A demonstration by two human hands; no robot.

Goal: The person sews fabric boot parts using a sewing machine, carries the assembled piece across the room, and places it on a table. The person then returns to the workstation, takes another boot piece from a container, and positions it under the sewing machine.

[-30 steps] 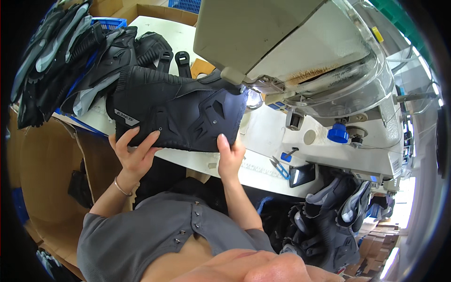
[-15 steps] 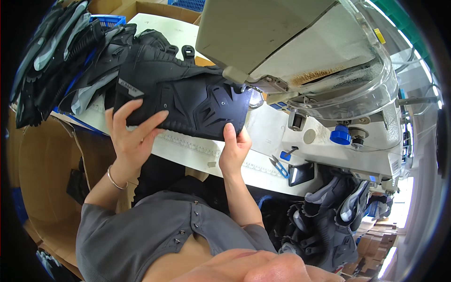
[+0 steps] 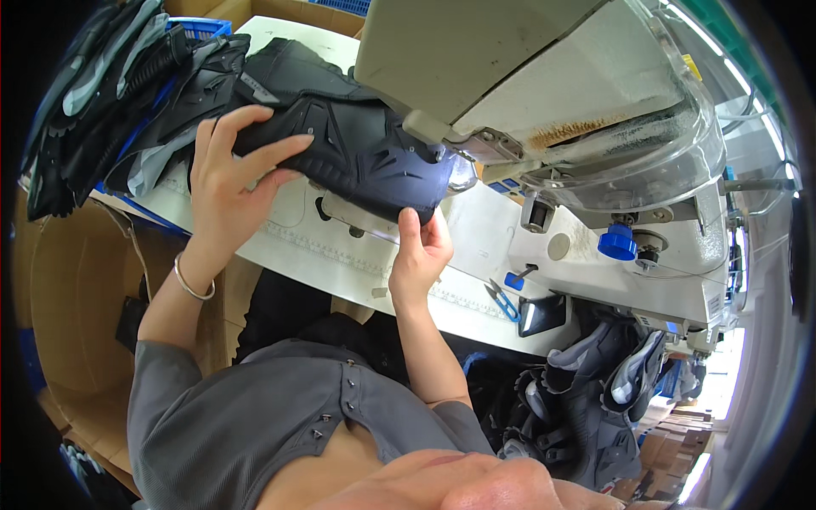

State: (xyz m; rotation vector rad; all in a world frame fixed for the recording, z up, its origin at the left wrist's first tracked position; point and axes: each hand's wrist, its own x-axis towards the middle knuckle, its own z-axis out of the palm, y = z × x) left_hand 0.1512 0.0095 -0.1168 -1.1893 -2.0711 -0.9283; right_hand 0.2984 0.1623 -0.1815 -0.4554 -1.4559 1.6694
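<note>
A black boot upper (image 3: 336,140) with moulded panels and a small grey label lies under the sewing machine head (image 3: 463,153), its right end beside the needle area. My left hand (image 3: 234,174) grips its near left edge, fingers spread over the top and thumb low at the edge. At the near right corner, my right hand (image 3: 421,251) pinches the upper between thumb and fingers. Dark buckle tabs (image 3: 323,209) stick out below its near edge. Where the needle meets the material is hidden by the machine.
Stacked black and grey uppers (image 3: 93,110) fill the left side by a blue basket (image 3: 200,30). Blue thread snips (image 3: 503,300) and a dark phone-like slab (image 3: 542,314) lie on the white table (image 3: 340,246). More boot pieces (image 3: 586,399) hang lower right; a cardboard box (image 3: 81,314) stands left.
The upper has swung round under the machine head, its left part moving away from me. Buckle tabs now show along the near edge. My left hand shifted slightly left; my right hand barely moved.
</note>
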